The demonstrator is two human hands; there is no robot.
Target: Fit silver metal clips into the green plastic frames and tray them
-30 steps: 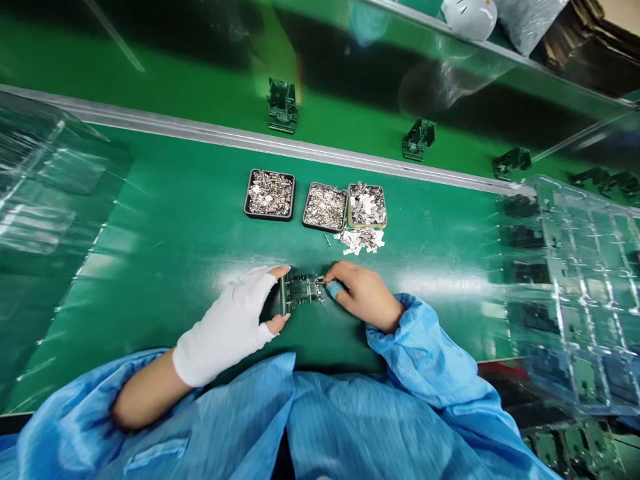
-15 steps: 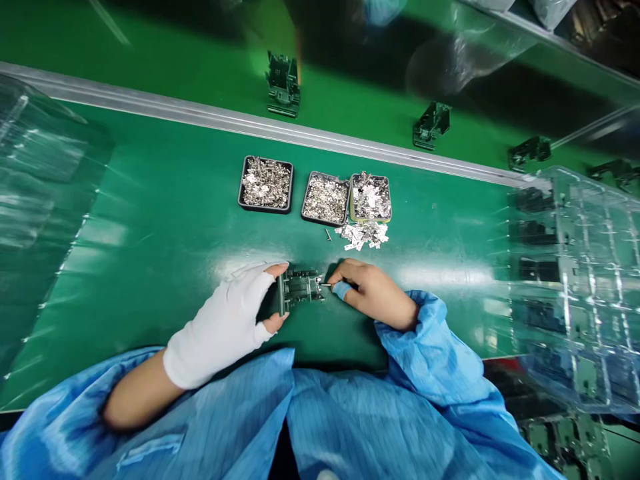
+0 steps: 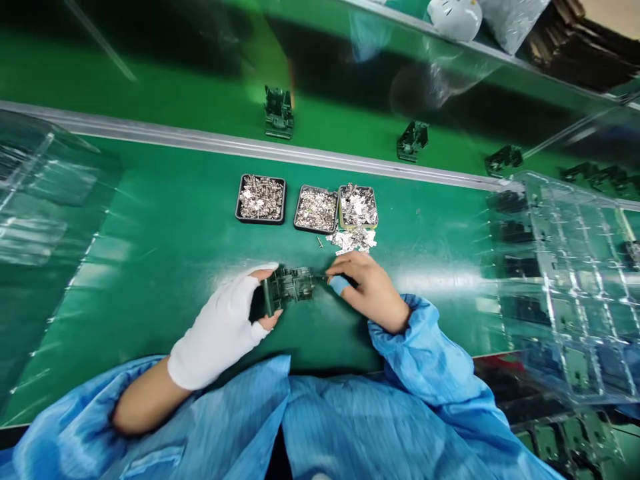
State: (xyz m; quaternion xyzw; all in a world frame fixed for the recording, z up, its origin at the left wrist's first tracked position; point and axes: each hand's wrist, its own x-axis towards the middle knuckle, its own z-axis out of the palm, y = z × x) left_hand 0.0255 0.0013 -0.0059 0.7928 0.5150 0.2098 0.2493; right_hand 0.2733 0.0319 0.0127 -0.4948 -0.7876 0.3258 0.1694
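My left hand (image 3: 220,327), in a white fingerless glove, grips a dark plastic frame (image 3: 293,285) by its left end, thumb below and fingers above. The frame has open slots and sits just over the green worktop. To its right, my right hand (image 3: 365,290) is closed in a pinch, with blue tape round one digit. A thin dark rod (image 3: 321,276) pokes out of the pinch toward the frame's right end. Whether its tip touches the frame I cannot tell. Flat silver metal pieces (image 3: 354,240) lie in a loose pile beyond my right hand.
Three small trays of metal parts stand behind my hands: a left tray (image 3: 237,200), a middle tray (image 3: 296,210) and a right tray (image 3: 376,208). Clear plastic trays (image 3: 555,287) flank the right side. More dark frames (image 3: 279,113) stand beyond the metal rail (image 3: 200,143).
The frame in my left hand has turned, showing a different face. The metal rod end seen at its right side now looks darker and further from it. The whole view has shifted slightly.
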